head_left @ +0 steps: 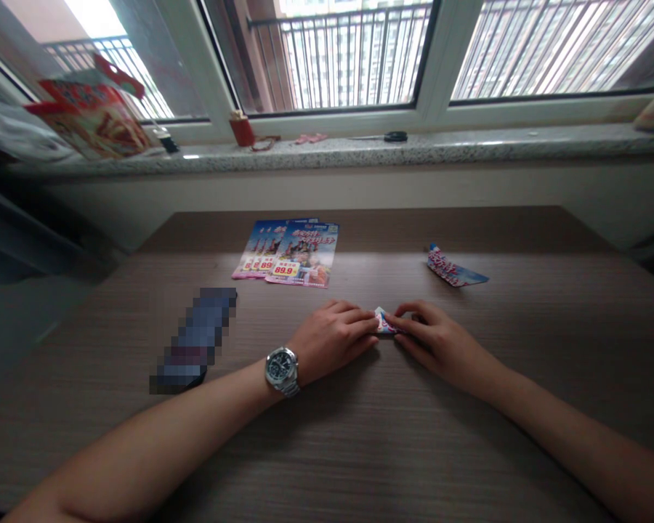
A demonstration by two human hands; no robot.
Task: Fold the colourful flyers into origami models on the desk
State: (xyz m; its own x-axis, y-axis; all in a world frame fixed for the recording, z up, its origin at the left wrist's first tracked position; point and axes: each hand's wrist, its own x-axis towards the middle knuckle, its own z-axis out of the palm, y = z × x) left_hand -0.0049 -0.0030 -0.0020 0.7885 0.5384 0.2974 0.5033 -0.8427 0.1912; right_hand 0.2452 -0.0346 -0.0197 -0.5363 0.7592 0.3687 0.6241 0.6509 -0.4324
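A small folded piece of printed paper (382, 320) lies on the brown table, showing white, pink and blue. My left hand (335, 338), with a metal watch (282, 369) on its wrist, holds the paper's left side down under bent fingers. From the other side, my right hand (434, 335) grips the right end between its thumb and curled fingers. Much of the paper is hidden by the fingertips. Beyond my right hand sits another folded paper piece (453, 269), with a pink patterned band and a blue point.
Several overlapping printed flyers (304, 254) lie at the table's back left. A blurred-out phone-like object (196, 338) rests beside my left forearm. On the stone sill (338, 150) stand a red-and-orange bag (95, 120), a small red container (242, 129) and dark-handled scissors (395, 136).
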